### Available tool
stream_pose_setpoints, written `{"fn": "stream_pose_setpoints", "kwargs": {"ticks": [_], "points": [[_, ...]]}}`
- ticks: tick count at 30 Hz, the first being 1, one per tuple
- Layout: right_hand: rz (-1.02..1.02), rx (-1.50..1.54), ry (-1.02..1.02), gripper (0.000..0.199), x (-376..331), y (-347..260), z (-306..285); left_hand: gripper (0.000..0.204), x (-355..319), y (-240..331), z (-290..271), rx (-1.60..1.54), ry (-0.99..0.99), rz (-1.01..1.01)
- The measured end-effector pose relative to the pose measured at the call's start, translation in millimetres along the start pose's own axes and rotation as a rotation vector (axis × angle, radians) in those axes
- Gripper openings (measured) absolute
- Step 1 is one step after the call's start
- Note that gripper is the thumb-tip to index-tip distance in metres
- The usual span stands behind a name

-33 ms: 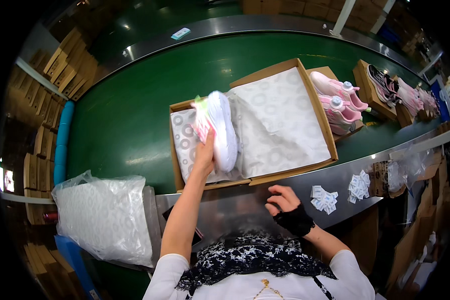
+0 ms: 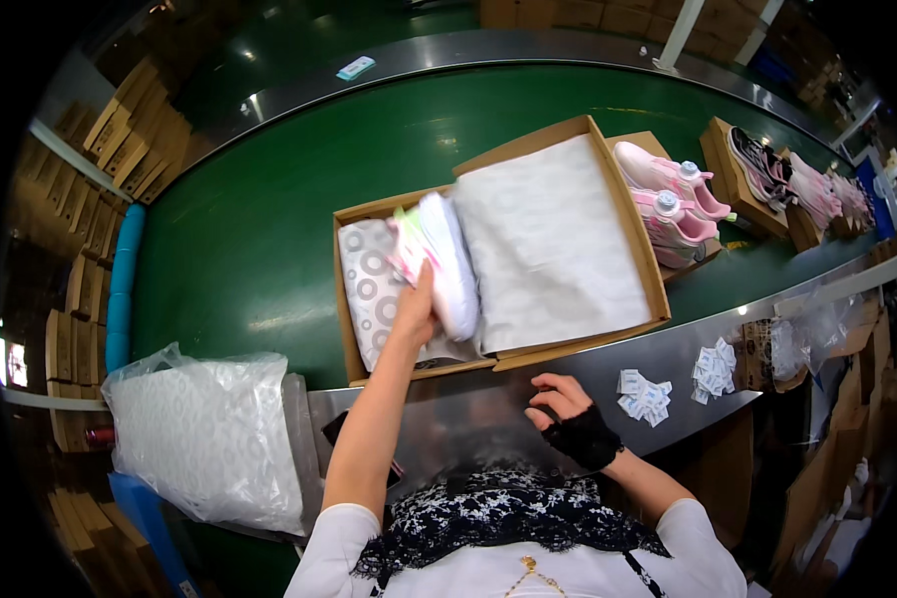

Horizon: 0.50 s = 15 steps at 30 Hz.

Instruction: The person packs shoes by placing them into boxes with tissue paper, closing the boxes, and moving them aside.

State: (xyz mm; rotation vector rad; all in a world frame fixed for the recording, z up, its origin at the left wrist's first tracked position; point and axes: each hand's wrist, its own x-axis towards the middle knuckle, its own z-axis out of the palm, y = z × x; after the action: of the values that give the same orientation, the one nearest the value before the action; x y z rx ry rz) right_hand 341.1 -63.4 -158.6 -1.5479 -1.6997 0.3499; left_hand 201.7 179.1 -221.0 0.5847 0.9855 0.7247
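My left hand (image 2: 416, 314) is closed round a white, pink and green sneaker (image 2: 447, 269). The shoe is tilted with its white sole facing right, over the left part of an open cardboard shoebox (image 2: 665, 299). Patterned white tissue paper (image 2: 553, 239) lines the box and lies over its opened lid on the right. Whether the sneaker touches the paper beneath I cannot tell. My right hand (image 2: 563, 401), in a black fingerless lace glove (image 2: 586, 439), hovers by the box's near edge over the metal ledge (image 2: 458, 419). Its fingers are loosely bent and apart, holding nothing.
Pink sneakers (image 2: 683, 204) sit in a box just right of mine, with more boxed shoes (image 2: 762, 169) beyond along the green belt (image 2: 259, 239). Small white packets (image 2: 644, 397) lie on the ledge. A plastic bag of tissue sheets (image 2: 209, 434) rests at the left.
The sneaker in my left hand has shifted slightly down and to the right over the box. The tissue on the lid side looks flatter. My right hand has barely moved.
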Motion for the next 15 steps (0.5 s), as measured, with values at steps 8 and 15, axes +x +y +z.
{"fn": "stream_pose_setpoints", "kwargs": {"ticks": [8, 15], "points": [[0.758, 0.646, 0.265, 0.048, 28, 55, 43, 0.056, -20, -16, 5, 0.225, -0.221, -0.218], [0.003, -0.737, 0.046, 0.056, 58, 53, 80, 0.069, -85, 37, -61, 0.256, 0.382, 0.385]]}}
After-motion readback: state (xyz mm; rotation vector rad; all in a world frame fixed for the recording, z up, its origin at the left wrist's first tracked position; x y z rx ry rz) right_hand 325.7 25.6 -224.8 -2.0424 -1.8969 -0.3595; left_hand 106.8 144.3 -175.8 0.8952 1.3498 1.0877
